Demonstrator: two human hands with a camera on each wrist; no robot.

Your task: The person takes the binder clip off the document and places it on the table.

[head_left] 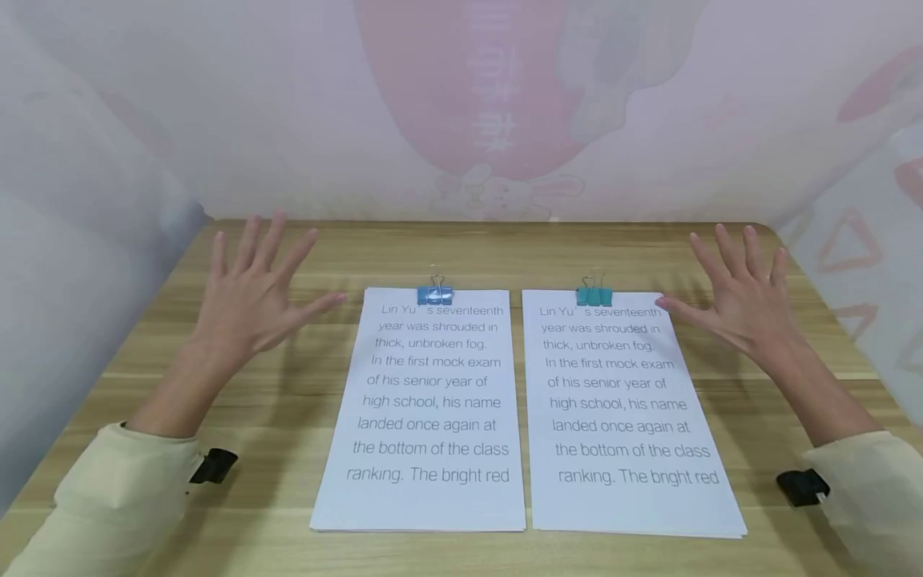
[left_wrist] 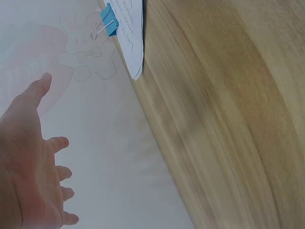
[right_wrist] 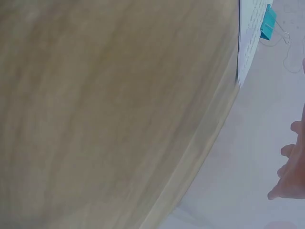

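Pale wood-grain counter (head_left: pixel 274 417) fills the head view, and two stacks of white printed paper lie on it side by side, close together but with a thin strip of wood showing between them. The left stack of white paper (head_left: pixel 425 417) is pinched at the middle of its far edge by a blue metal binder clip (head_left: pixel 435 294). The right stack of white paper (head_left: pixel 627 425) carries a teal metal binder clip (head_left: pixel 594 296) in the same spot. Both top sheets show the same large grey printed English text.

The person's left hand (head_left: pixel 252 300) is raised above the counter to the left of the left stack, palm facing forward, fingers straight and spread; its grip is open and holds nothing. The right hand (head_left: pixel 739 300) mirrors it to the right of the right stack, fingers also straight and spread, grip open and holding nothing, its thumb tip over the stack's far right corner. Cream-coloured sleeves (head_left: pixel 108 497) cover both forearms, each with a small black strap piece near the cuff.

Behind the counter hangs a pale cloth backdrop (head_left: pixel 461 104) with a large pink shape and a faint cartoon rabbit drawing (head_left: pixel 505 192)
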